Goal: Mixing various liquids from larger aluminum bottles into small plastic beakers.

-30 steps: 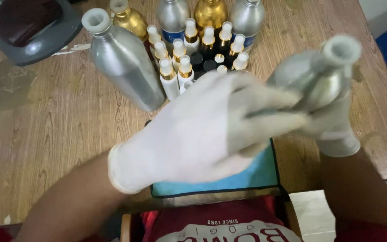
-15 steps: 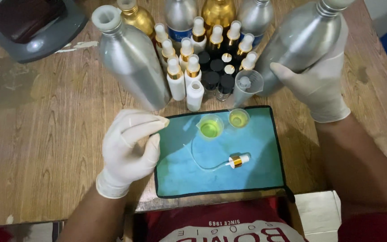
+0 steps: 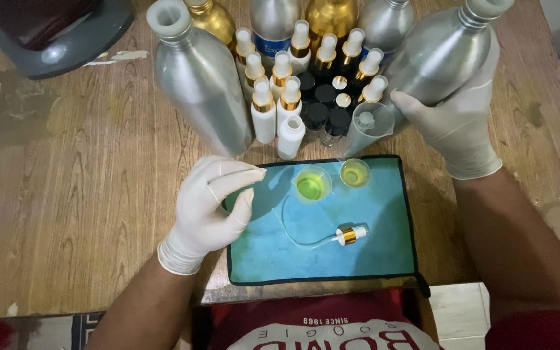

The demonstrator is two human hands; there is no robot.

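Note:
My right hand (image 3: pixel 455 126), in a white glove, grips a large silver aluminium bottle (image 3: pixel 442 55) that leans at the back right of the wooden table. My left hand (image 3: pixel 212 204), also gloved, rests over the left edge of a blue mat (image 3: pixel 332 259). Its fingers are loosely apart and nothing shows in them. On the mat stand two small clear cups of yellow-green liquid (image 3: pixel 312 185) (image 3: pixel 355 173). A glass dropper with a gold collar (image 3: pixel 351 234) lies below them.
A second large silver bottle (image 3: pixel 199 78) stands at the back left. Between the two bottles are several small white spray bottles (image 3: pixel 280 97), small black-capped bottles (image 3: pixel 322 107), a clear beaker (image 3: pixel 367 123) and gold bottles (image 3: pixel 332 16). A grey tray (image 3: pixel 53 39) sits at the far left.
Both hands and the silver bottle were raised close to the camera. The bottle has since gone back to the right rear with my right hand, and my left hand has dropped to the mat.

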